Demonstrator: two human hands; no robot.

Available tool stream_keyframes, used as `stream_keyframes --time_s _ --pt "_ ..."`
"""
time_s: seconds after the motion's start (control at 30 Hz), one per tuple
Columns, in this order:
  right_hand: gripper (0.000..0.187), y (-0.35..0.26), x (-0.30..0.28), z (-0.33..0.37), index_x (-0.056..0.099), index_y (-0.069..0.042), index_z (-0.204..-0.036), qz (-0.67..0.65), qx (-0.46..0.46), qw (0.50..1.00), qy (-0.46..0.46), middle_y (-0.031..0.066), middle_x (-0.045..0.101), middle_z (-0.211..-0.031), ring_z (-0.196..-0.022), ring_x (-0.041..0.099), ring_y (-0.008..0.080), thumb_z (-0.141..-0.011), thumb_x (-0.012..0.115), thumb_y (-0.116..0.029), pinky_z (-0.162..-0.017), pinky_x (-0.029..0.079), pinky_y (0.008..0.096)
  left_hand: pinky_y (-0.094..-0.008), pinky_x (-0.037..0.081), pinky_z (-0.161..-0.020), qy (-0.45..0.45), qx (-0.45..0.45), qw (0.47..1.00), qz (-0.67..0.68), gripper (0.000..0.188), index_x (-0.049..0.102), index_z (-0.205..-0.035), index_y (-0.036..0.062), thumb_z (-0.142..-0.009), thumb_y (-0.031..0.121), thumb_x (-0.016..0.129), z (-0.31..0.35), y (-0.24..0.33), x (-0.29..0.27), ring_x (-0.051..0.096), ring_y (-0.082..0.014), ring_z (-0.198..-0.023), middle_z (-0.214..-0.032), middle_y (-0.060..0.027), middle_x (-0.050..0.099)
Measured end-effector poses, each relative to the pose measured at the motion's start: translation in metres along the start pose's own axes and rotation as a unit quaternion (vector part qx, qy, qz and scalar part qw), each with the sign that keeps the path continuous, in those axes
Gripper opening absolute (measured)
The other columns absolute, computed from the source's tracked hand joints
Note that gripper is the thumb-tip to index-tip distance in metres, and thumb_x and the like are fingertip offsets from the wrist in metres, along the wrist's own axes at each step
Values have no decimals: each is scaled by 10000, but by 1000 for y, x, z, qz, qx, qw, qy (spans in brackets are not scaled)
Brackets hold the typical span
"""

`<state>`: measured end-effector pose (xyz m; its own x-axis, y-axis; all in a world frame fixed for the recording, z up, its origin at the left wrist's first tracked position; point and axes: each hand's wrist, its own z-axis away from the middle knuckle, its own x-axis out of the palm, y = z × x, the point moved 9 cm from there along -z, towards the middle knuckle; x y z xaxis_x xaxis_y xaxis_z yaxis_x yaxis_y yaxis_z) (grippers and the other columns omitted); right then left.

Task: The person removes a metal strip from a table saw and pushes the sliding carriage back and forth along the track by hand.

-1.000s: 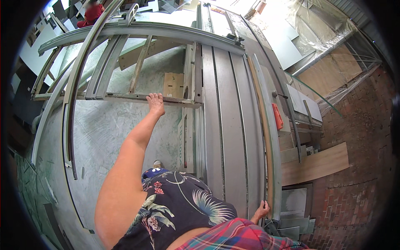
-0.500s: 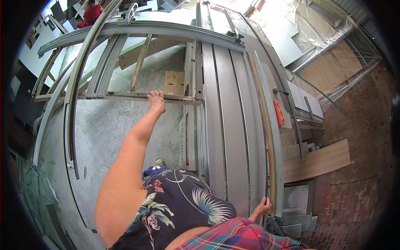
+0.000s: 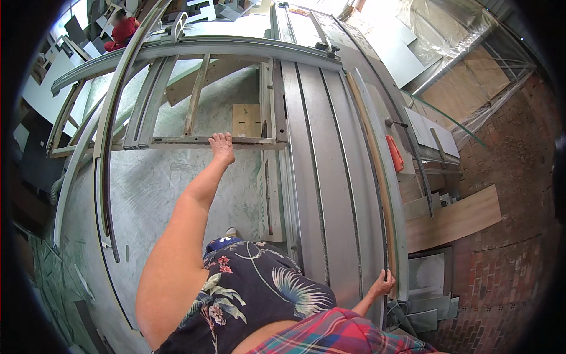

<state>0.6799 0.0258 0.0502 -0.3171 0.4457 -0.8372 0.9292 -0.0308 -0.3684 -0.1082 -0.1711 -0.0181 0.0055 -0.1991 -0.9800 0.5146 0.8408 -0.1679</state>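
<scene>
My left hand (image 3: 222, 148) reaches far forward, its fingers over the near rail of a metal frame (image 3: 168, 142). They look curled onto this rail, though their undersides are hidden. Beside me on the right runs a long grey metal sliding table (image 3: 336, 194) with dark grooves. My right hand (image 3: 382, 284) is low at its right side, thumb and fingers closed at the near end of a long, narrow strip (image 3: 383, 203) with a brown edge. The exact grip there is partly hidden.
Across the frame lies a long metal fence (image 3: 194, 44). An orange-red block (image 3: 394, 154) lies right of the strip. Plywood (image 3: 457, 218) and grey offcuts (image 3: 427, 310) stand at the right. A person in red (image 3: 122, 30) sits far left, among stacked panels.
The view has turned slightly. My right hand appears a little farther forward and right, still at the strip's near end. My left hand stays on the frame's rail.
</scene>
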Motion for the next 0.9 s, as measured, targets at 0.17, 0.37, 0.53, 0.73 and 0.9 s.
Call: stream_keyframes --time_s 0.17,0.37,0.53,0.73,0.9 --pt "273 -4 -7 -14 692 -161 -984 7 -14 1000 27 19 556 -940 -917 542 242 -751 700 -303 -841 368 455 -508 267 -991 10 4 1000 10 735 298 -1335 89 -699 224 640 -2 0 2 323 -350 -1218 -1281 -155 388" --pt "254 -27 -11 -10 674 -159 -1001 32 -41 998 47 19 529 -966 -984 514 235 -770 686 -263 -844 365 451 -510 266 -992 2 6 1000 10 714 304 -1341 92 -718 223 627 -2 0 4 319 -357 -1229 -1289 -156 390" --pt "261 -36 -10 4 663 -133 -995 22 -76 994 71 38 542 -939 -934 528 256 -747 703 -202 -819 399 424 -517 266 -994 6 5 1000 5 701 305 -1345 91 -732 226 616 -3 1 3 311 -360 -1243 -1302 -160 385" --pt "251 -30 5 -8 634 -68 -1005 -17 -127 991 49 92 612 -1008 -947 571 291 -769 675 -142 -840 411 414 -526 255 -1009 -17 1 1000 19 707 289 -1359 91 -740 213 610 0 -1 3 303 -360 -1261 -1325 -162 373" --pt "237 -23 12 -13 621 -29 -1013 18 -98 995 -19 156 638 -1015 -944 590 325 -812 633 -154 -832 433 419 -526 253 -1011 -6 2 1000 9 716 284 -1364 91 -741 217 613 -3 1 5 297 -365 -1265 -1336 -159 368"
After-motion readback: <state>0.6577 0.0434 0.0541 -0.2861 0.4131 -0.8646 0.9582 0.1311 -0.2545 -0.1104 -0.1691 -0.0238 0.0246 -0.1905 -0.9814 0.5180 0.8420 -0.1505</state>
